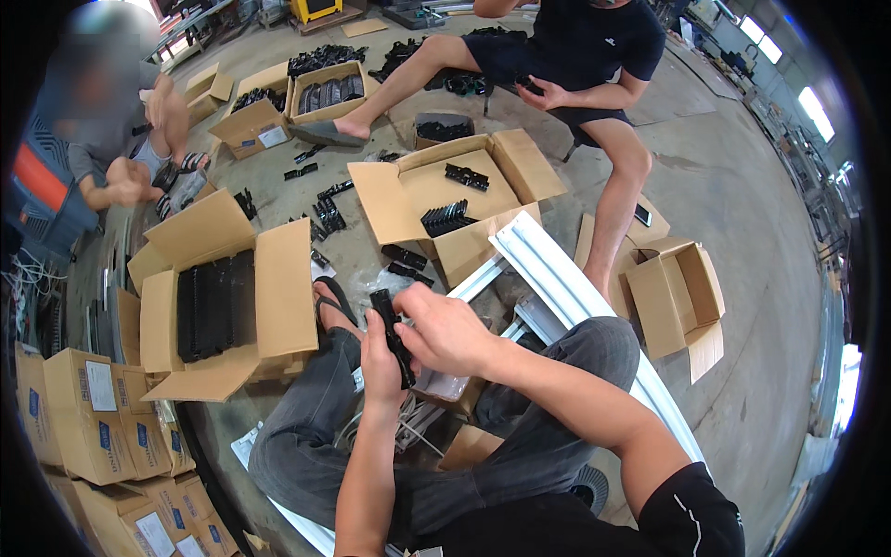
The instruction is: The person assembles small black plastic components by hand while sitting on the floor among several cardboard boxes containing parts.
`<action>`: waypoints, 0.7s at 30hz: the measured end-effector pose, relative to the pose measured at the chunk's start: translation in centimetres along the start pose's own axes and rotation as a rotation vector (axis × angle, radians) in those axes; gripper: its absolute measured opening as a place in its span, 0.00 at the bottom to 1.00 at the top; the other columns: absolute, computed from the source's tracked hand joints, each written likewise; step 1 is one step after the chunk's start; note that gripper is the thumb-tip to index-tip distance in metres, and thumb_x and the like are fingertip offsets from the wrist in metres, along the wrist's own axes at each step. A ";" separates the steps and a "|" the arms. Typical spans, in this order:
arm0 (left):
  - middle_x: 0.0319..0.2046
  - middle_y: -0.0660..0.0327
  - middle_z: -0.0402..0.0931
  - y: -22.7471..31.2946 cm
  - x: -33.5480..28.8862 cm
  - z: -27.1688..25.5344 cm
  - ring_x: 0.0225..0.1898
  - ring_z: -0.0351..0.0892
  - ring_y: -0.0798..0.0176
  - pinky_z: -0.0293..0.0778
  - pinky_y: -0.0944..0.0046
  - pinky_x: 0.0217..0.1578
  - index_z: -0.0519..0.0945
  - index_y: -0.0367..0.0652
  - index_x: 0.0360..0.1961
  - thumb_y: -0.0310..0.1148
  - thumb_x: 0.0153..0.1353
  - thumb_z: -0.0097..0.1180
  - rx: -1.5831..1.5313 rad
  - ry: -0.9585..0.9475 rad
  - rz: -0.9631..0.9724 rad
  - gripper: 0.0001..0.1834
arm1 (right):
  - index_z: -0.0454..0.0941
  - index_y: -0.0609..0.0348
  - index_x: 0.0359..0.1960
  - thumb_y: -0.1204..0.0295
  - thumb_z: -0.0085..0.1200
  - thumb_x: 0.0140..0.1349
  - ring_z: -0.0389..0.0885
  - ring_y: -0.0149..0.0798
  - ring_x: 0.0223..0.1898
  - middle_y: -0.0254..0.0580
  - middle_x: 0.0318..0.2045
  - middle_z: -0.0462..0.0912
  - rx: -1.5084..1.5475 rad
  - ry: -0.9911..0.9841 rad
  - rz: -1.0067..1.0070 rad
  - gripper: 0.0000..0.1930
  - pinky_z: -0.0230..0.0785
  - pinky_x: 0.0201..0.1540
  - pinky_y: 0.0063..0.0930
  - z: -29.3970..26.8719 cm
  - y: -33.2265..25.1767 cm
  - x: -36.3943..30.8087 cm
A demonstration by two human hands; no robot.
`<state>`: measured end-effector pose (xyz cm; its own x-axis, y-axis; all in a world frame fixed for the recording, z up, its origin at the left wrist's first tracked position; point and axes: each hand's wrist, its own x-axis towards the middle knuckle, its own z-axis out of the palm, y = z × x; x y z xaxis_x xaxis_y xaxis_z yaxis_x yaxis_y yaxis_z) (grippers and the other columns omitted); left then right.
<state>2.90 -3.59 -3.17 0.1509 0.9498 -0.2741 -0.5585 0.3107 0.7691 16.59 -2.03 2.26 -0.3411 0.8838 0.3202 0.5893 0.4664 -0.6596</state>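
Note:
My left hand (379, 367) is closed around a long, narrow black plastic part (381, 302), which stands tilted in front of me. The fingers of my right hand (447, 327) are bent and pressed against the part's right side. Whether a small piece sits between those fingertips is hidden. Just beyond my hands, two similar black parts (405, 257) lie by a clear plastic bag (369, 283). An open cardboard box (367, 204) farther off holds a row of black parts (447, 218) and a loose one (467, 176).
An open box (286, 288) of black pieces stands at left, above stacked closed cartons (83, 418). White metal rails (575, 288) run past my right knee. An open carton (676, 297) is at right. Two other people sit ahead, one (594, 56) holding a black piece.

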 end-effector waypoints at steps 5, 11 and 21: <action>0.16 0.65 0.71 -0.1 -0.1 -0.2 0.11 0.69 0.69 0.63 0.69 0.11 0.75 0.45 0.36 0.58 0.76 0.31 0.025 -0.035 0.010 0.29 | 0.71 0.60 0.43 0.63 0.50 0.68 0.80 0.56 0.36 0.51 0.37 0.78 -0.135 -0.207 0.072 0.13 0.73 0.38 0.48 0.5 1.0 0.1; 0.13 0.65 0.70 -0.1 -0.2 -0.1 0.11 0.68 0.67 0.62 0.68 0.11 0.75 0.45 0.31 0.59 0.75 0.30 0.043 0.016 -0.015 0.32 | 0.72 0.61 0.36 0.62 0.49 0.69 0.81 0.56 0.35 0.50 0.32 0.78 -0.009 -0.009 -0.052 0.13 0.74 0.37 0.48 -0.1 0.2 -0.1; 0.16 0.66 0.72 -0.2 -0.2 0.6 0.12 0.70 0.71 0.65 0.71 0.11 0.76 0.42 0.41 0.58 0.76 0.30 -0.028 0.004 0.025 0.31 | 0.70 0.60 0.41 0.64 0.51 0.68 0.80 0.55 0.36 0.49 0.34 0.76 -0.071 -0.091 0.021 0.11 0.73 0.37 0.48 -0.3 0.3 -0.1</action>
<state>3.45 -3.82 -2.90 0.1329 0.9571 -0.2575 -0.5848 0.2854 0.7593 17.05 -1.99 2.23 -0.3912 0.8881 0.2414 0.6464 0.4519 -0.6149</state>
